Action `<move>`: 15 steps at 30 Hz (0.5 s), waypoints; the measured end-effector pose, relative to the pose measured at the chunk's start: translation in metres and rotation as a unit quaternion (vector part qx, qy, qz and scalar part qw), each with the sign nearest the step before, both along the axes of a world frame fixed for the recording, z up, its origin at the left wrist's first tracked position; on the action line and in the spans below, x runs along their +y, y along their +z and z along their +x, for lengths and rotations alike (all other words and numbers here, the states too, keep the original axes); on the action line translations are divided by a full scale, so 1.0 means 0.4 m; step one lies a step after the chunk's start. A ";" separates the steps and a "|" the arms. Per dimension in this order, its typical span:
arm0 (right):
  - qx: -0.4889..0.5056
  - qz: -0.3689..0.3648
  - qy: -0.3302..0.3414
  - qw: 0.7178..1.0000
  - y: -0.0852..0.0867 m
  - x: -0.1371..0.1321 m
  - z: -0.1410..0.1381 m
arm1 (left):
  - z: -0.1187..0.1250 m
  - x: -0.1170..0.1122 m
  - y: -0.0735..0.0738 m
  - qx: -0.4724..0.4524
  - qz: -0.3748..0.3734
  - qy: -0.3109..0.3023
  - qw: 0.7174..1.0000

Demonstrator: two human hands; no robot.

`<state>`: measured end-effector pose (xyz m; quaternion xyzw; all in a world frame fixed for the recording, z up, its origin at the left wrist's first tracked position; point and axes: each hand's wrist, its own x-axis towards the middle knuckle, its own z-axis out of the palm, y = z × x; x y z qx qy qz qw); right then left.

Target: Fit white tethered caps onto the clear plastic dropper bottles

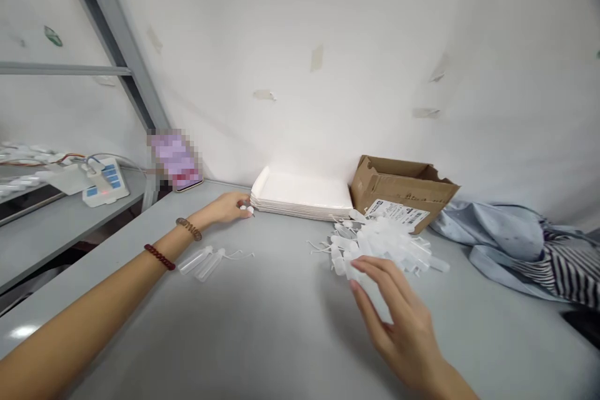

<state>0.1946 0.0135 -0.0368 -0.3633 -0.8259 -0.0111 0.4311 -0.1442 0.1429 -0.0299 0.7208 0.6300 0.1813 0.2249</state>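
Observation:
My left hand point(230, 207) reaches far across the grey table point(281, 319), fingers closed on a small white cap or tube end beside a stack of white trays point(302, 195). Two clear plastic tubes point(204, 260) with tethered caps lie near my left wrist. My right hand point(392, 312) is at the near edge of a pile of several clear tubes point(382, 244), fingers curled round one tube lifted from that pile.
An open cardboard box point(403, 190) with a label lies on its side behind the pile. Crumpled blue and striped cloth point(520, 244) lies at the right. A phone point(175, 159) leans against the wall; a device with cables point(100, 181) sits on the left bench.

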 end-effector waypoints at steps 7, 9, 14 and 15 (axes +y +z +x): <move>-0.044 -0.039 0.078 0.995 -0.018 -0.040 -0.063 | 0.010 -0.060 -0.006 0.005 0.031 -0.024 0.999; -0.068 -0.061 0.110 0.990 -0.033 -0.047 -0.087 | 0.019 -0.077 0.001 0.007 0.043 -0.026 0.999; -0.095 -0.058 0.183 0.977 -0.073 -0.053 -0.155 | 0.032 -0.109 0.021 -0.013 0.090 -0.008 0.996; -0.101 -0.064 0.187 0.975 -0.074 -0.051 -0.175 | 0.031 -0.113 0.025 -0.026 0.095 -0.001 0.995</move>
